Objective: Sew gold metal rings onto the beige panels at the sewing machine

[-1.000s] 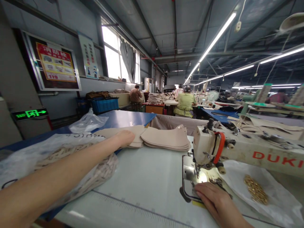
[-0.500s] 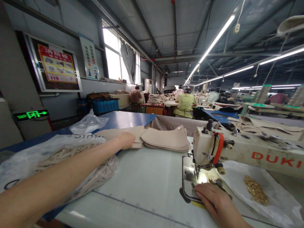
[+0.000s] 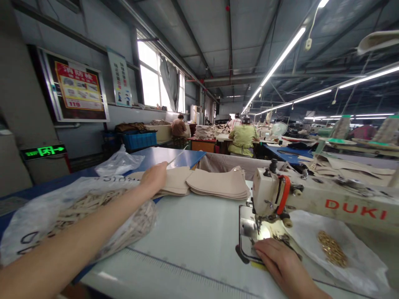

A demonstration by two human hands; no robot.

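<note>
My left hand [image 3: 154, 177] reaches far out over the table and pinches the top beige cut piece [image 3: 177, 157], lifting its edge off the left stack of beige pieces [image 3: 174, 182]. A second stack of beige pieces [image 3: 220, 182] lies just to the right. My right hand [image 3: 276, 259] rests with curled fingers on the metal plate [image 3: 246, 232] beside the needle of the white sewing machine [image 3: 311, 195], touching a small piece under the lamp; what its fingers hold is hidden.
A plastic bag of tan strips [image 3: 93, 211] lies under my left forearm. Brass eyelets [image 3: 332, 248] sit on white plastic at the right. A crumpled clear bag [image 3: 116, 162] rests on the blue table [image 3: 168, 155]. Other people sit at work far behind.
My left hand went from lying flat on the left stack to pinching the top piece and raising its edge. My right hand stayed by the needle.
</note>
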